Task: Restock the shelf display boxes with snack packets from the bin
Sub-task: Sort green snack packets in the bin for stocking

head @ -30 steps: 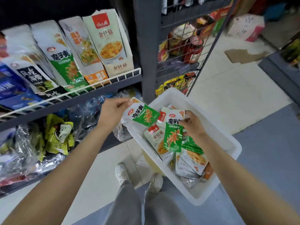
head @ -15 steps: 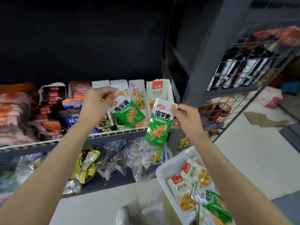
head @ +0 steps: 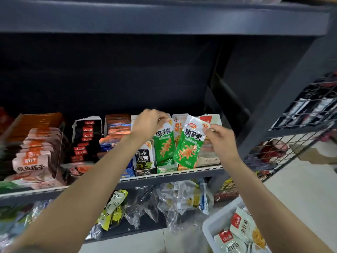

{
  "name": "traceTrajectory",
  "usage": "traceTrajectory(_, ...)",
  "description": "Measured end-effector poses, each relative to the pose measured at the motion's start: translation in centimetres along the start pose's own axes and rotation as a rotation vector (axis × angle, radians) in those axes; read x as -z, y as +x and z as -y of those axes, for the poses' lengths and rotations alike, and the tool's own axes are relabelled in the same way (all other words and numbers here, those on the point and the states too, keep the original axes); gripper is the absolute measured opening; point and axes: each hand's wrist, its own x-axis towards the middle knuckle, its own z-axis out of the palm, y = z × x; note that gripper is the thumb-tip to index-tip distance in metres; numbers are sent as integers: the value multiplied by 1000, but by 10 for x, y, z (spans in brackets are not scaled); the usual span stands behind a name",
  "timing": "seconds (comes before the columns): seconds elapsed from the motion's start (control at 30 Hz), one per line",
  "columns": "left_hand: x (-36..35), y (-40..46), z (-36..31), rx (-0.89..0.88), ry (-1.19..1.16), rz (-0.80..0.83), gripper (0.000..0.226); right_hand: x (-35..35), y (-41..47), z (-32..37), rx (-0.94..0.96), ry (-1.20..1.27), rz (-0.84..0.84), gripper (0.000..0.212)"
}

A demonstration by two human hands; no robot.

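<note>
My left hand point(head: 147, 124) pinches the top of a green snack packet point(head: 163, 145) that stands inside a green display box point(head: 166, 168) on the middle shelf. Just to the right, my right hand point(head: 221, 138) pinches the upper corner of a second green packet point(head: 189, 145), which hangs tilted in front of the orange and white display boxes. The white bin point(head: 212, 227) sits at the bottom right with several white and orange packets point(head: 242, 227) lying in it.
A black seaweed display box point(head: 144, 159) stands left of the green one, with more snack boxes point(head: 83, 141) farther left. A white wire rail point(head: 171, 173) edges the shelf. Clear bagged snacks point(head: 171, 201) fill the shelf below. A wire rack point(head: 295, 143) stands to the right.
Both hands carried green packets up from the bin to the shelf. The left packet now stands in the green box; the right packet hangs beside it. My view has risen toward the shelf.
</note>
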Motion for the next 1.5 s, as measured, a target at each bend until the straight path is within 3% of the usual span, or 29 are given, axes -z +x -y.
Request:
traceTrajectory(0.2, -20, 7, 5, -65, 84, 151, 20, -8, 11, -3, -38, 31, -10, 15)
traceTrajectory(0.4, -22, 8, 20, -22, 16, 173, 21, -20, 18, -1, -46, 68, 80, 14)
traceTrajectory(0.53, -10, -5, 27, 91, -370, -15, 18, -34, 23, 0, -15, 78, 187, 16)
traceTrajectory(0.63, -1, -19, 29, 109, -603, -44, 23, -48, 29, 2, 26, 4, 227, 22)
traceTrajectory(0.83, 2, -26, 38, 98, -478, -43, 36, -75, 48, -5, 153, -246, 236, 15)
traceTrajectory(0.97, -2, -25, 40, 66, -291, -7, 28, -84, 50, -14, 202, -436, 195, 17)
traceTrajectory(1.17, -5, -25, 38, 6, 148, 141, 26, -92, 47, -35, 122, -373, 155, 12)
traceTrajectory(1.33, -9, -28, 27, 7, 115, 56, 29, -78, 39, -37, 104, -235, 124, 15)
traceTrajectory(1.5, -36, -39, -15, -152, 37, 9, 25, -31, 9, -49, 103, -226, 115, 17)
